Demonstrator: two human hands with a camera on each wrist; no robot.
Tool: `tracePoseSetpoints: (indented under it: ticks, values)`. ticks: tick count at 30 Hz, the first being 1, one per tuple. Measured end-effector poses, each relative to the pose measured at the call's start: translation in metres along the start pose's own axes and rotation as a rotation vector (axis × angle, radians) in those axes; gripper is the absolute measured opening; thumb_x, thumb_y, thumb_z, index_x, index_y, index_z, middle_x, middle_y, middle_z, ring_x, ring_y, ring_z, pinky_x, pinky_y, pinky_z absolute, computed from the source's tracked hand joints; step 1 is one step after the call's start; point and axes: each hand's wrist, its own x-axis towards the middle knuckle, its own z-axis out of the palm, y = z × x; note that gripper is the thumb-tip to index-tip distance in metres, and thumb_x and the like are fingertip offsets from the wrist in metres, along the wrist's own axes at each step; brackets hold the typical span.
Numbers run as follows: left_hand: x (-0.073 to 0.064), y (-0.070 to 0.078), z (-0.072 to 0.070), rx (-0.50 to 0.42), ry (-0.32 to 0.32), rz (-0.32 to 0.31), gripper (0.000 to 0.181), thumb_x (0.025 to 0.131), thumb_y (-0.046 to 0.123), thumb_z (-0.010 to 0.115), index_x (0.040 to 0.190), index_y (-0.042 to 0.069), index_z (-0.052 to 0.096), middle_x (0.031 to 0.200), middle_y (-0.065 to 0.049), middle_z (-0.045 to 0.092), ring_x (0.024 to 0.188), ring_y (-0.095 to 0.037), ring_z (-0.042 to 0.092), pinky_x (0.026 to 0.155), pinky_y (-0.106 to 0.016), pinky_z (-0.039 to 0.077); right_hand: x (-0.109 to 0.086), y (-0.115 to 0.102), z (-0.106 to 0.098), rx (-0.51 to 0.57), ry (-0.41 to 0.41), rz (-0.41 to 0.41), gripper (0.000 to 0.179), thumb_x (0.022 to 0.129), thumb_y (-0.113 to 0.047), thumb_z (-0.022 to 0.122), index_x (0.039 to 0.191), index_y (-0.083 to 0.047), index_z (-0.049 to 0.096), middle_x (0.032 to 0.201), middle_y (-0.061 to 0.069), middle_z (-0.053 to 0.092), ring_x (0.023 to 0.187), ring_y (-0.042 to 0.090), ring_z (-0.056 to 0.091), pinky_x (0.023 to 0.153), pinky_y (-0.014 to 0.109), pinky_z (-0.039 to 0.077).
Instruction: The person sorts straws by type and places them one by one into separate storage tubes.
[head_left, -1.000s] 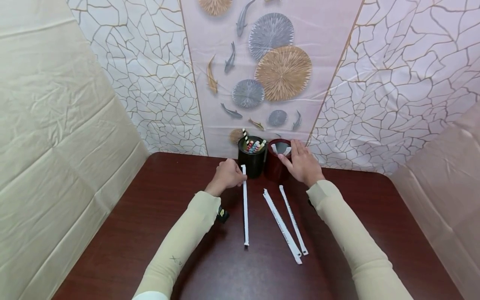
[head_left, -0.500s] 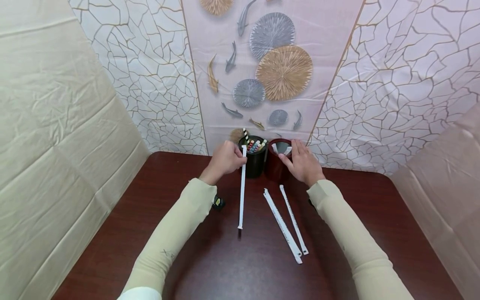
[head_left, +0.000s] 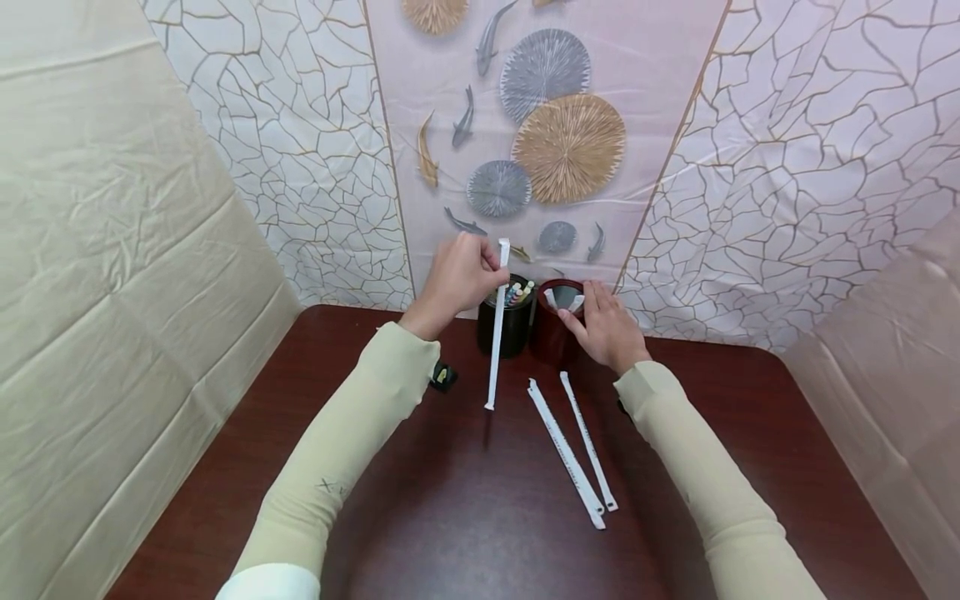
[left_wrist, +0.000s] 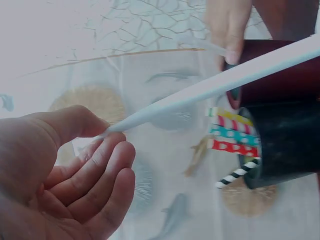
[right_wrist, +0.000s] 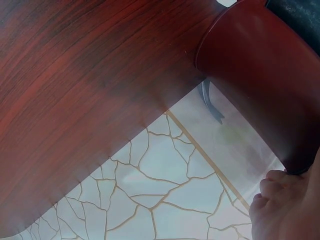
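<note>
My left hand pinches a white paper-wrapped drinking straw near its upper end, between thumb and index finger. The straw hangs almost upright, its lower end above the table, and overlaps the black cup in the head view. Patterned paper straws stick out of that cup in the left wrist view. Beside it stands a dark red cup with white straw ends inside. My right hand rests on its right side with straight fingers, the thumb at the rim.
Several white wrapped straws lie on the dark red wooden table, some side by side and one apart. Behind the cups is a patterned wall covering. A cream fabric wall borders the left side.
My left hand has raised the wrapped straw off the table and moved up beside the black cup. My right hand has stayed at the red cup.
</note>
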Motion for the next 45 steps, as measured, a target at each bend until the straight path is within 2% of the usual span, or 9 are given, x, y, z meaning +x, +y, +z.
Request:
tracePoseSetpoints:
  ticks: [7,13,20,25,29,33,45]
  values:
    - [0.012,0.021,-0.014,-0.001,0.104,0.063,0.012,0.089,0.021,0.076,0.081,0.012,0.079,0.08,0.0,0.081,0.079,-0.016,0.075,0.077,-0.034,0.058,-0.001,0.001,0.001,0.007,0.008,0.003,0.091,0.111,-0.064,0.028,0.166,0.008,0.015,0.172,0.032,0.019,0.162,0.047,0.017,0.132,0.059,0.02]
    - [0.018,0.041,-0.026,-0.069,0.187,0.099,0.01,0.092,0.017,0.073,0.086,0.01,0.076,0.083,-0.002,0.081,0.079,-0.014,0.075,0.078,-0.03,0.059,-0.001,0.0,0.0,0.007,-0.001,0.003,0.093,0.11,-0.065,0.025,0.166,0.008,0.014,0.173,0.032,0.016,0.163,0.046,0.016,0.132,0.059,0.02]
    - [0.023,0.058,-0.037,-0.124,0.24,0.13,0.01,0.096,0.018,0.071,0.093,0.01,0.076,0.086,-0.002,0.081,0.079,-0.01,0.076,0.081,-0.028,0.059,-0.002,-0.001,0.0,0.011,0.019,0.006,0.09,0.111,-0.062,0.031,0.165,0.009,0.017,0.172,0.032,0.02,0.162,0.046,0.018,0.132,0.059,0.021]
    - [0.027,0.064,-0.038,-0.144,0.285,0.196,0.012,0.098,0.017,0.069,0.094,0.008,0.076,0.089,-0.003,0.082,0.081,-0.01,0.078,0.082,-0.027,0.06,-0.002,-0.001,0.001,0.011,0.02,0.005,0.09,0.111,-0.062,0.03,0.165,0.008,0.017,0.172,0.032,0.02,0.162,0.047,0.019,0.131,0.06,0.022]
    - [0.028,0.069,-0.034,-0.188,0.3,0.244,0.011,0.098,0.013,0.068,0.096,0.005,0.075,0.093,-0.006,0.082,0.083,-0.013,0.079,0.08,-0.024,0.062,-0.002,-0.001,0.0,0.011,0.017,0.006,0.09,0.111,-0.063,0.029,0.165,0.008,0.016,0.172,0.032,0.02,0.162,0.047,0.019,0.131,0.061,0.022]
    - [0.028,0.07,-0.025,-0.199,0.289,0.264,0.011,0.098,0.011,0.067,0.097,0.003,0.075,0.096,-0.008,0.083,0.085,-0.015,0.079,0.08,-0.021,0.062,-0.002,0.0,0.0,0.014,0.017,0.01,0.09,0.111,-0.063,0.029,0.166,0.008,0.017,0.172,0.031,0.02,0.162,0.047,0.02,0.131,0.06,0.022]
    - [0.031,0.051,0.018,-0.18,0.247,0.266,0.011,0.099,0.009,0.068,0.1,0.003,0.076,0.097,-0.009,0.083,0.094,-0.018,0.081,0.088,-0.027,0.063,-0.001,0.0,0.002,0.012,0.026,0.009,0.09,0.111,-0.063,0.03,0.165,0.008,0.018,0.172,0.031,0.022,0.162,0.046,0.021,0.131,0.059,0.023]
